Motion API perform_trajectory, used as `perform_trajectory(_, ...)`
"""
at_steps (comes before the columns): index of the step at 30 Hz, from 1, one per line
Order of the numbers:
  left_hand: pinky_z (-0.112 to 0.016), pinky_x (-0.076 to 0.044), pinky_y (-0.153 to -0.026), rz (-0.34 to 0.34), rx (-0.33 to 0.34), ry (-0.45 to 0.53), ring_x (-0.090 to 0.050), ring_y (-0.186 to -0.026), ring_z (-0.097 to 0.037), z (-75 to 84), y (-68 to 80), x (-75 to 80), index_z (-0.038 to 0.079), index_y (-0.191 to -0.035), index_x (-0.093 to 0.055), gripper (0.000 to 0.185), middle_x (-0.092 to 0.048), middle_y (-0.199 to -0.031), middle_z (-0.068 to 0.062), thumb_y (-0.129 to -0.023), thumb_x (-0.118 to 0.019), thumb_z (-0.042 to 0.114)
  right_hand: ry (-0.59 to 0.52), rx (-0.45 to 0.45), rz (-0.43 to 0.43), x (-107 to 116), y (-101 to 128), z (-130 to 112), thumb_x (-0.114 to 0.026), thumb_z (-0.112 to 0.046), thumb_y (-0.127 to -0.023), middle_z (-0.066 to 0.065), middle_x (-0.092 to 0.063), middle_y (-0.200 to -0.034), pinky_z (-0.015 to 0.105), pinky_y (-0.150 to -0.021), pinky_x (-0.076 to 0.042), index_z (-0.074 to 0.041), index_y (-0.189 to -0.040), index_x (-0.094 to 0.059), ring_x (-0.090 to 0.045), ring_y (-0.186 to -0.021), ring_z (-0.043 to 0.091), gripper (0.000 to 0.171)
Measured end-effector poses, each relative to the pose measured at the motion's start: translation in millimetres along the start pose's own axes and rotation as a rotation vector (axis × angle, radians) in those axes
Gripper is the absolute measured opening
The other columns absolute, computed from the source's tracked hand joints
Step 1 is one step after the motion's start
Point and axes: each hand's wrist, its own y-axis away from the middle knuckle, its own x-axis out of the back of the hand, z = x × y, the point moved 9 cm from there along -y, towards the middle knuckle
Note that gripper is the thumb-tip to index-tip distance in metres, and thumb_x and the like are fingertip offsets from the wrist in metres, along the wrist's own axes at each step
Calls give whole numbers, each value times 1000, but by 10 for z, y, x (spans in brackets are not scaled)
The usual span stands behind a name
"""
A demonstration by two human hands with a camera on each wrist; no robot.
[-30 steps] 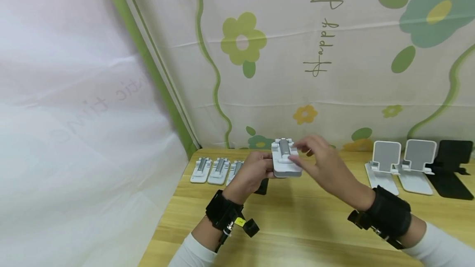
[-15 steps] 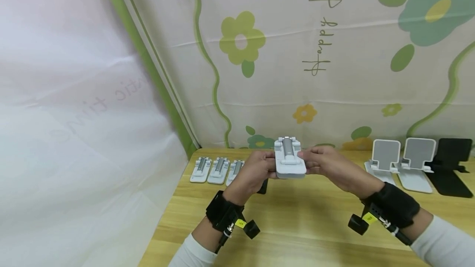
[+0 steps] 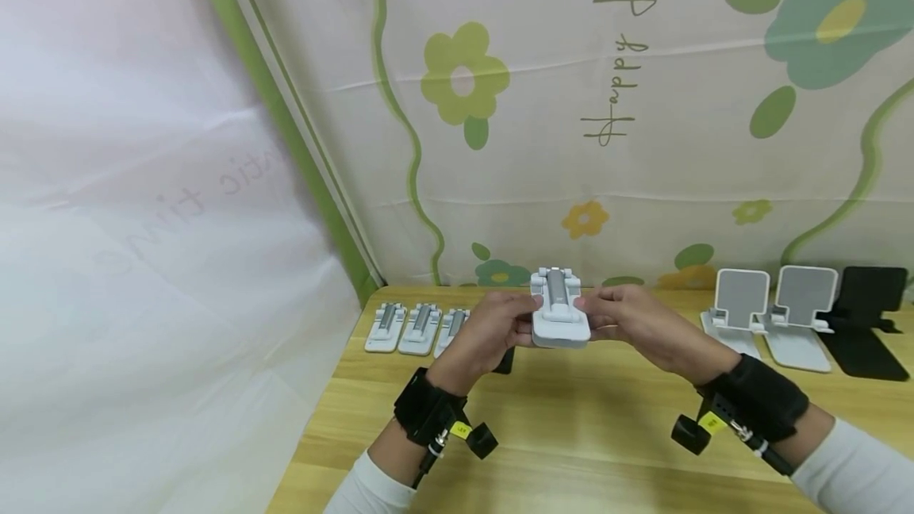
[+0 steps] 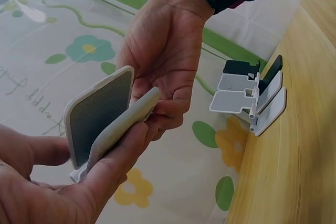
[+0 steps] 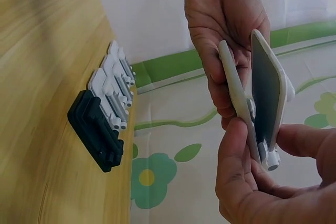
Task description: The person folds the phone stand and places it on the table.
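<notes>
Both the left hand (image 3: pixel 493 329) and the right hand (image 3: pixel 628 324) pinch a white phone stand (image 3: pixel 560 316) at the frame's centre, just starting to open (three already stand unfolded at right (image 3: pixel 800 312), folded ones (image 3: pixel 417 327) wait at left).

Light wood-grain table (image 3: pixel 571 435), pale yellowish planks, pushed right up against the backdrop. Behind it hangs a cream cloth (image 3: pixel 643 141) printed with green and teal flowers, a couple of small yellow ones low down, wavy green vines and some handwritten-style lettering (it reads upside down from here). You can see fold creases running across it. On the left there's a plain white sheet (image 3: pixel 143 220) with faint grey writing, and a green stripe (image 3: pixel 286 125) runs diagonally where the two meet at the table's far left corner. Lighting is soft and even, no hard shadows.
</notes>
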Motion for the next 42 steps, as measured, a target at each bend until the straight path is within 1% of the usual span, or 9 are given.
perform_trajectory(7, -23, -60, -75, 41, 50, -81, -72, -90, -16, -36, 15, 12, -5, -131, -63, 33, -72, -113, -16, -108, -54, 17, 16, 10, 11, 3, 4, 8, -56, -22, -106, 14, -62, -119, 30, -87, -60, 16, -130, -54, -67, -98, 19, 45)
perform_trajectory(16, -29, -61, -77, 104, 31, -203, -74, -93, -20, -15, 15, 34, -2, -136, -58, 36, -74, -111, -14, -107, -55, 19, -1, 0, 33, -3, 3, 45, -60, -17, -105, 15, -67, -110, 30, -84, -62, 18, -131, -51, -72, -90, 17, 45)
perform_trajectory(21, -26, -54, -69, 120, -68, -545, -67, -85, -11, 96, 42, -60, 7, -129, -65, 39, -72, -104, -3, -99, -69, 31, -24, 21, 59, -33, 10, 48, -63, -11, -102, 18, -65, -108, 34, -83, -63, 17, -119, -54, -74, -86, 18, 34)
perform_trajectory(24, -25, -49, -74, 97, -173, -808, -60, -88, -11, 165, 92, -203, 15, -122, -69, 41, -69, -106, 0, -91, -78, 41, -30, 28, 54, -79, 7, 49, -64, -11, -101, 16, -64, -105, 33, -83, -63, 16, -114, -56, -74, -85, 17, 30)
perform_trajectory(27, -25, -43, -78, 135, -236, -968, -52, -95, -12, 185, 131, -269, 14, -125, -66, 55, -65, -113, -3, -85, -82, 48, -30, 40, 45, -121, -3, 34, -65, -11, -99, 11, -67, -99, 31, -81, -63, 13, -110, -57, -72, -85, 15, 28)
perform_trajectory(29, -23, -45, -74, 154, -251, -960, -54, -90, -11, 178, 137, -255, 13, -121, -66, 55, -65, -107, -3, -83, -84, 48, -20, 47, 39, -139, -5, 24, -66, -12, -98, 9, -69, -96, 32, -82, -63, 12, -109, -58, -72, -85, 16, 28)
perform_trajectory(32, -22, -45, -56, 170, -211, -829, -56, -72, -9, 136, 149, -157, 11, -109, -68, 47, -66, -94, 0, -80, -89, 41, 5, 43, 23, -153, -11, 41, -67, -14, -99, 10, -71, -94, 33, -81, -63, 11, -109, -58, -72, -85, 18, 29)
perform_trajectory(37, -28, -50, -51, 251, -93, -803, -60, -65, -14, 33, 210, 155, 7, -104, -65, 51, -64, -87, -1, -71, -94, 33, 245, 75, 59, 40, -35, 94, -62, -24, -104, 14, -69, -106, 33, -82, -61, 8, -122, -58, -69, -92, 20, 37)
perform_trajectory(42, -32, -55, -52, 373, 3, -849, -64, -70, -20, -97, 371, 695, 1, -111, -63, 63, -65, -92, -8, -64, -96, 26, 707, 189, 269, 724, -13, 119, -60, -24, -105, 19, -68, -108, 41, -79, -57, 6, -121, -61, -66, -95, 27, 34)
